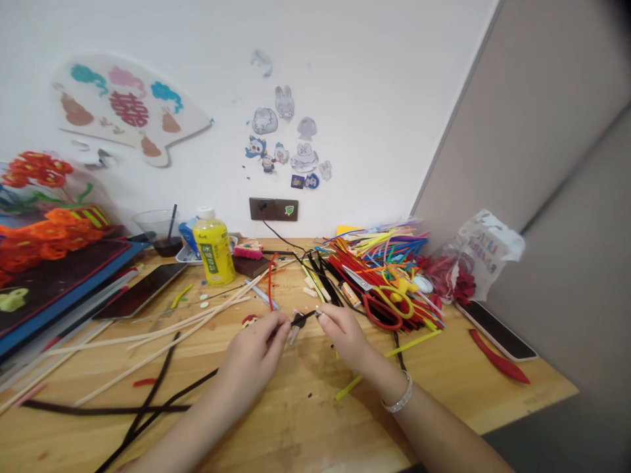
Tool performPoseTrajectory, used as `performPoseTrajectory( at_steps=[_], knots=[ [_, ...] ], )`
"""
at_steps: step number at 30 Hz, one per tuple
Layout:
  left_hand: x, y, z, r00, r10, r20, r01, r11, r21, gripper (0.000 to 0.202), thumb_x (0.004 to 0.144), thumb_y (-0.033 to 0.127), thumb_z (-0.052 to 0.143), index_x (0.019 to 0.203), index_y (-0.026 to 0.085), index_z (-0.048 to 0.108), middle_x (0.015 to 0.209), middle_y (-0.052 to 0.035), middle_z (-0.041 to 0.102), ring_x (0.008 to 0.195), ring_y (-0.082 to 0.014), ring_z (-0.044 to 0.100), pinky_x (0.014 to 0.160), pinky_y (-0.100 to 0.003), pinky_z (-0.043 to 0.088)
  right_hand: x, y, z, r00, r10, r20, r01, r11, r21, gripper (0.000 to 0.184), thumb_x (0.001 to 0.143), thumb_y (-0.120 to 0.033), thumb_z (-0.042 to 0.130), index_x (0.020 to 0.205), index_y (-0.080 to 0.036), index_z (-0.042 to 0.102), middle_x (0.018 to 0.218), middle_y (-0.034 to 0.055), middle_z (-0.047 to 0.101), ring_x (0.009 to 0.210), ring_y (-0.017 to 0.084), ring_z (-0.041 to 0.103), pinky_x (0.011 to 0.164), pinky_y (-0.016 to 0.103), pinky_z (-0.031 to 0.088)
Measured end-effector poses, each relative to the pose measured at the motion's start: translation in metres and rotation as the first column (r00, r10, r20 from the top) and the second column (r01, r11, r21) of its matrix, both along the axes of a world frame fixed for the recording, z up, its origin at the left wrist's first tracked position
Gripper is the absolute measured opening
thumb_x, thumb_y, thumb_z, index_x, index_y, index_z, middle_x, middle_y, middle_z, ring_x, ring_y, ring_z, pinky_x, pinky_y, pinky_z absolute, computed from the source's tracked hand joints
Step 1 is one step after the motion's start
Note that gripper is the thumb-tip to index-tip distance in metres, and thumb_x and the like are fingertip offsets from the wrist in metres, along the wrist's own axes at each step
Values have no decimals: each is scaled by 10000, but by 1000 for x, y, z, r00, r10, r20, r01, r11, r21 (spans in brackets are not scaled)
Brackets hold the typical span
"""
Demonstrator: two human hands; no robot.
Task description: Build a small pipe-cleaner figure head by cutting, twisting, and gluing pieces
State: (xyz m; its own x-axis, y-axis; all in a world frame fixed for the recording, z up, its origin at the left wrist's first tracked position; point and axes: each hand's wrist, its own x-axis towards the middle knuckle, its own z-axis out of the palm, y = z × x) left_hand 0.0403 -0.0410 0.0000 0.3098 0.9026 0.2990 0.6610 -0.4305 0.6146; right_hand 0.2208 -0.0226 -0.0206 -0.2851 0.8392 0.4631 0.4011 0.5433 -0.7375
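Observation:
My left hand (257, 347) and my right hand (346, 336) are close together over the middle of the wooden table, both closed in a pinch. Between their fingertips stretches a short black pipe cleaner (307, 317), with one end in each hand. A small dark object with a pale, shiny part (295, 335) shows just beneath it; I cannot make out what it is. A yellow pipe cleaner (417, 342) lies by my right wrist. To the left of my left forearm, long black pipe cleaners (106, 410) cross each other on the wood.
Behind my right hand is a heap of coloured pipe cleaners (340, 259) with red-handled scissors (383, 314) on it. A yellow bottle (213, 251) and a cup of dark drink (167, 244) stand farther back. Thin wooden sticks (162, 335) and a tablet (140, 291) lie left, a phone (497, 330) right.

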Motion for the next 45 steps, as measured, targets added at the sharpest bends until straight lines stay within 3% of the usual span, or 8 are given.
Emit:
performPoseTrajectory(
  at_steps=[18,36,45],
  knots=[
    [0,2,-1,999,9,45,-8,1000,-25,272,852,369,345,730,195,516,635,1,565,611,-165,540,589,-253,388,-2,-3,-1,987,-35,159,28,998,48,260,824,-281,377,589,-197,305,548,-54,334,516,94,337,503,228,204],
    [0,0,2,997,5,80,-2,1000,-28,289,845,368,355,658,203,502,583,13,549,560,-153,514,544,-237,378,0,-3,1,991,-103,87,96,992,79,270,825,-301,365,581,-204,303,539,-44,332,510,110,339,494,237,215],
    [1,1,1,992,-41,123,50,996,-70,325,842,393,353,592,207,445,516,41,469,518,-141,472,522,-229,357,-3,-3,0,996,-20,83,16,999,43,254,823,-284,378,588,-203,323,559,-45,349,530,108,354,510,228,240]
  ],
)
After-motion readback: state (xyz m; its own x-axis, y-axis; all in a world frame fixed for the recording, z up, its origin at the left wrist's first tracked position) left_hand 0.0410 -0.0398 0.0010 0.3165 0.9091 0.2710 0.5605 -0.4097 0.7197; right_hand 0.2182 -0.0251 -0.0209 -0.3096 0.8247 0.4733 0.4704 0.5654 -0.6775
